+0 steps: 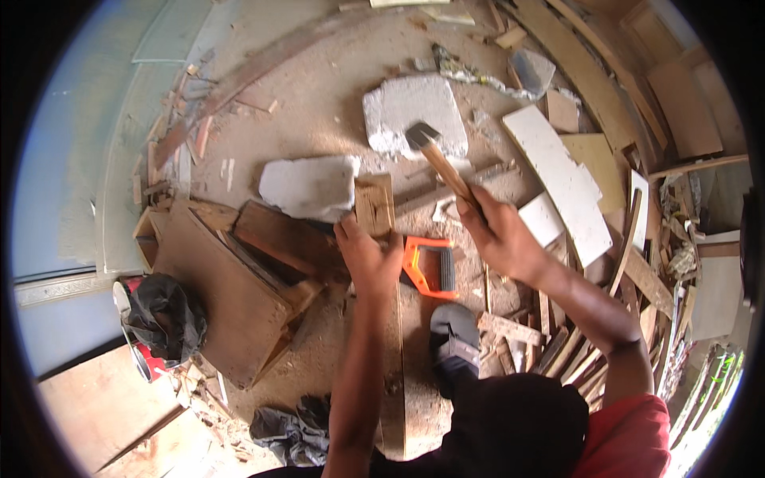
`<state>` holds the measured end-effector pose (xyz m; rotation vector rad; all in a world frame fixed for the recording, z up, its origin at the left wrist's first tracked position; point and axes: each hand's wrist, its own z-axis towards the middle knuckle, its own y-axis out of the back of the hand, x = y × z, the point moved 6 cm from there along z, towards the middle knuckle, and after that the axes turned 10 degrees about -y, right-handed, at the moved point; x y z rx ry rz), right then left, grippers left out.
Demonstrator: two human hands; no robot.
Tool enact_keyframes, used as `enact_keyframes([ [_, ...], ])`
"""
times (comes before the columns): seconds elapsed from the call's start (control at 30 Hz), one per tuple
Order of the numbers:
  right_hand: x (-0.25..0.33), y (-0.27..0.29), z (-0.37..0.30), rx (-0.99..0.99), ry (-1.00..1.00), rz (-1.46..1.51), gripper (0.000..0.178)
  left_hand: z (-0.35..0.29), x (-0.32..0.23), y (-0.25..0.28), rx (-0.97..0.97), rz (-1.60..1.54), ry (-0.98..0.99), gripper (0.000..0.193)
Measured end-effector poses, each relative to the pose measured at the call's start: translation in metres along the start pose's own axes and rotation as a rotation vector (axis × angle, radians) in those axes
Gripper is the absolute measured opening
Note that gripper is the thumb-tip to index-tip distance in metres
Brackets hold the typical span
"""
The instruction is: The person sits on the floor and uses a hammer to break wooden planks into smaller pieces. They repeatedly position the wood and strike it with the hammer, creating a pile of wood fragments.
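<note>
My right hand (504, 243) is closed round the wooden handle of a hammer (446, 170). The hammer's dark metal head is raised, showing in front of a rough white block (414, 103). My left hand (368, 259) grips a piece of wood (374, 203), its fingers round the near end. A second white block (309, 185) lies just left of that wood. Beside my left hand is a handsaw with an orange and black handle (410, 267); its blade is mostly hidden under the hand and wood.
A brown wooden box (223, 295) lies at left, near a black plastic bag (166, 311). White boards (558, 179) and scrap wood (570, 350) crowd the right side. My shoe (454, 338) stands on the dusty floor. A long plank (392, 382) runs beside my left forearm.
</note>
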<state>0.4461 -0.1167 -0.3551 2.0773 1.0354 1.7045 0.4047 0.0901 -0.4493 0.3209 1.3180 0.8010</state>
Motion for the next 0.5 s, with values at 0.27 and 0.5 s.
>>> enact_keyframes([
  [0.27, 0.031, 0.005, 0.015, 0.459, 0.053, 0.707, 0.042, 0.019, 0.033, 0.033, 0.054, -0.165, 0.167, 0.062],
  [0.5, 0.048, -0.029, 0.030, 0.679, 0.136, 0.928, 0.070, 0.024, 0.072, 0.065, -0.017, -0.342, 0.330, 0.060],
])
